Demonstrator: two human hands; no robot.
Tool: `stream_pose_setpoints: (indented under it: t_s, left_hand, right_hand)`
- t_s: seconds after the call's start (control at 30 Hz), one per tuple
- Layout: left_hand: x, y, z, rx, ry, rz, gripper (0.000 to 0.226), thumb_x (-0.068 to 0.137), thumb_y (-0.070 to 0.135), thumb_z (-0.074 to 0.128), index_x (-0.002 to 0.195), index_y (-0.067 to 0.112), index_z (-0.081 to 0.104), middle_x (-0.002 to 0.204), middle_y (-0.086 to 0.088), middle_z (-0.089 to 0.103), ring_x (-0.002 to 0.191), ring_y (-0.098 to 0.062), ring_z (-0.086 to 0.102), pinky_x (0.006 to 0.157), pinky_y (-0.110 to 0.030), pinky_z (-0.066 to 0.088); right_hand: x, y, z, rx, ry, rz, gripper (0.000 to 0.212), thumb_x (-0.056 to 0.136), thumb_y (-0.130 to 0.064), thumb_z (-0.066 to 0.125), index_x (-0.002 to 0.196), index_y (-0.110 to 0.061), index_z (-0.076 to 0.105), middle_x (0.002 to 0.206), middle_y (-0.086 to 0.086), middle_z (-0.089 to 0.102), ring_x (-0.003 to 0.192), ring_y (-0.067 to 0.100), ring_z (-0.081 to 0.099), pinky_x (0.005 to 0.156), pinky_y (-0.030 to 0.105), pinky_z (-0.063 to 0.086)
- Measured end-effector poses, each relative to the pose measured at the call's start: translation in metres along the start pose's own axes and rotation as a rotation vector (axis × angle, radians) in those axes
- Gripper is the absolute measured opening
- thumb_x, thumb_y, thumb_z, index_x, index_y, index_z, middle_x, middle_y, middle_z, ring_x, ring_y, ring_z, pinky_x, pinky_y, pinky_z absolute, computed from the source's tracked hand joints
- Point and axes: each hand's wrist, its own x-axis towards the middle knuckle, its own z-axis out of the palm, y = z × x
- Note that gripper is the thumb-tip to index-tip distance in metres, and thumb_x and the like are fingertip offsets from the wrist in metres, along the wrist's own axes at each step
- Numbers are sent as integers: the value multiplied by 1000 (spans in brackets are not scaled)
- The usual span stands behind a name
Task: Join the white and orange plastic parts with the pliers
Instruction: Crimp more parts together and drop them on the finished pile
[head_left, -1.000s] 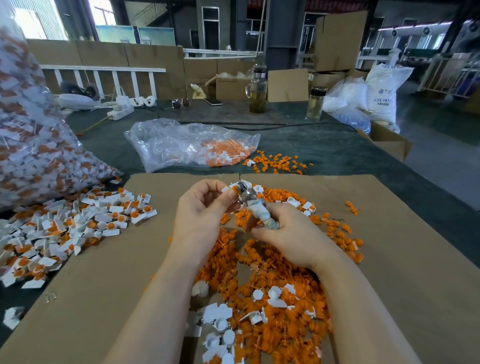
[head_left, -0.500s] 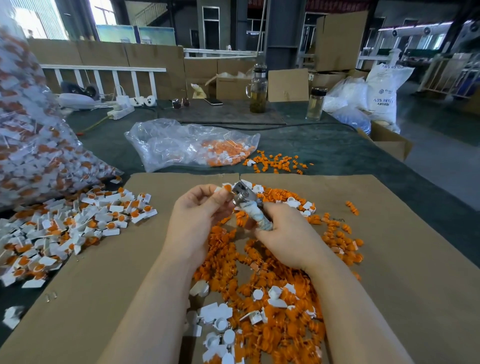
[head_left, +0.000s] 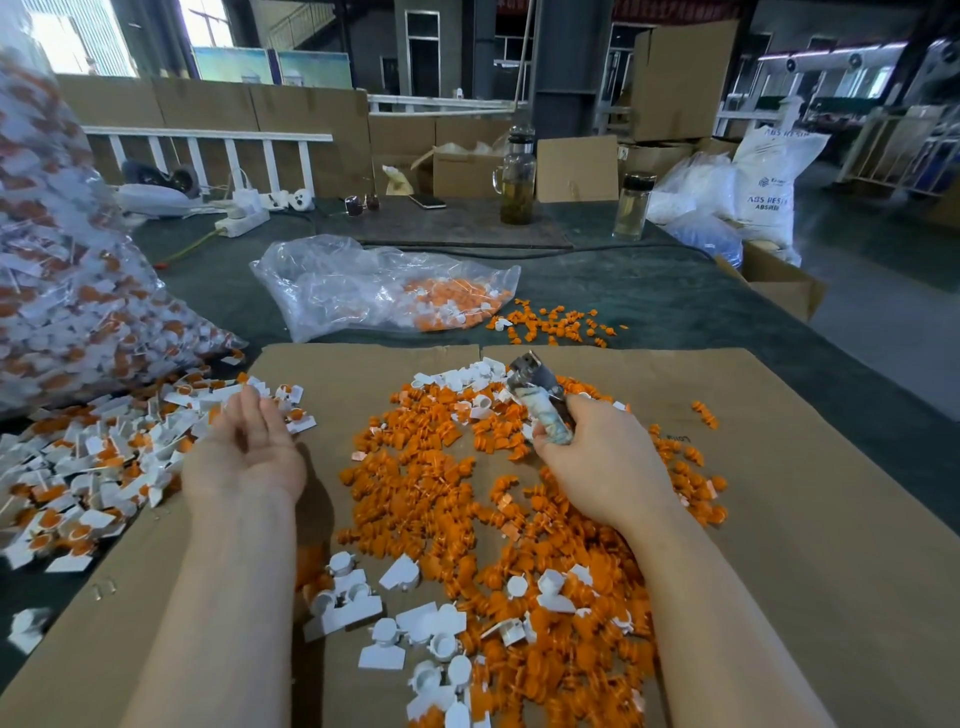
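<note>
My right hand (head_left: 602, 457) grips the pliers (head_left: 537, 397) by their wrapped handles, jaws pointing up and away with nothing visible between them. My left hand (head_left: 247, 449) hovers palm up with fingers relaxed and empty, at the edge of the pile of joined white-and-orange pieces (head_left: 98, 467) on the left. A big heap of loose orange parts (head_left: 441, 483) covers the middle of the cardboard sheet (head_left: 810, 545). Loose white parts (head_left: 395, 623) lie near the front between my forearms, and a few more white parts (head_left: 467, 376) lie at the far side of the heap.
A large clear bag of joined pieces (head_left: 57, 270) towers at the left. A smaller plastic bag (head_left: 379, 286) with orange parts lies behind the cardboard, with spilled orange parts (head_left: 556, 325) beside it. Two glass bottles (head_left: 518, 176), cartons and sacks stand at the back of the table.
My left hand left the pliers' jaws and swung left to the joined pile, opening palm up; the piece it pinched is gone from it. My right hand moved slightly right with the pliers.
</note>
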Motion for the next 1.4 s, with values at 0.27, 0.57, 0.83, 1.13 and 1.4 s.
stream_pose_setpoints:
  t_s: [0.27,0.57,0.83,1.13,1.4]
  left_hand:
    - [-17,-12,2,698,-291,29,34,98,21,57,131,16,57,106,3,72,94,-8,70,82,-24,55]
    - [-37,-48,-6,1691,-589,396,26,92,32,67,118,27,63,112,11,63,107,-11,57,84,-27,41]
    - [-29,-62,-14,2229,-668,598,57,92,52,60,142,29,44,143,-2,46,133,-24,43,112,-50,34]
    - [-23,-69,-20,2189,-924,640,56,92,46,62,142,27,45,143,2,45,126,-17,49,96,-27,38]
    - [-27,-70,-17,2178,-889,686,53,94,44,61,142,27,47,144,-1,46,128,-20,48,105,-37,41]
  right_hand:
    - [4,4,-2,-26,46,134,21,90,-36,58,77,-29,43,68,-10,50,60,7,49,47,27,33]
    - [2,4,-1,-109,17,251,17,87,-31,56,100,-20,54,84,-4,53,74,19,55,52,29,40]
    - [-1,2,1,-242,-32,261,38,84,-33,62,117,-16,54,118,4,48,69,17,50,49,28,39]
    - [0,-5,8,-167,-103,127,24,84,-29,59,105,-22,52,93,-5,53,76,17,50,50,27,33]
    - [0,-2,6,-162,-43,182,40,83,-28,59,122,-19,55,101,0,55,76,18,50,48,26,33]
